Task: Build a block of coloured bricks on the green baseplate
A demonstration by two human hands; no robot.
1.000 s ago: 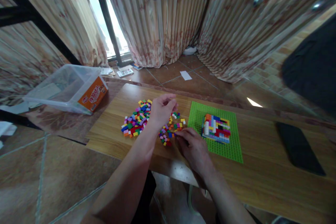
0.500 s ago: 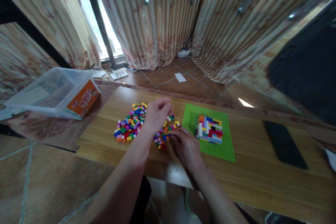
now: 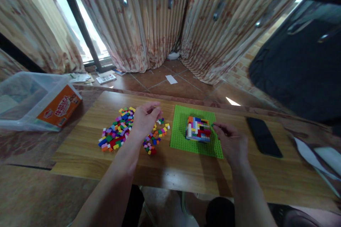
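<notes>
A heap of small coloured bricks (image 3: 115, 134) lies on the wooden table (image 3: 173, 170), with a smaller scatter (image 3: 156, 136) to its right. My left hand (image 3: 145, 118) hovers between the two, fingers curled in a loose pinch; what they hold is too small to make out. A green baseplate (image 3: 183, 140) carries a multicoloured brick block (image 3: 198, 128). My right hand (image 3: 231, 142) is at the baseplate's right edge, fingertips pinched together close to the block's right side; I cannot make out anything between them.
A clear plastic tub (image 3: 32, 103) with an orange label stands at the left. A black phone (image 3: 263, 136) lies right of the baseplate. Striped curtains (image 3: 160, 21) hang behind, papers lie on the tiled floor, and a dark cloth (image 3: 298, 71) hangs at the right.
My right hand moved from the small scatter of bricks across the baseplate to the block's right side. The left hand stayed over the bricks. The view swung right.
</notes>
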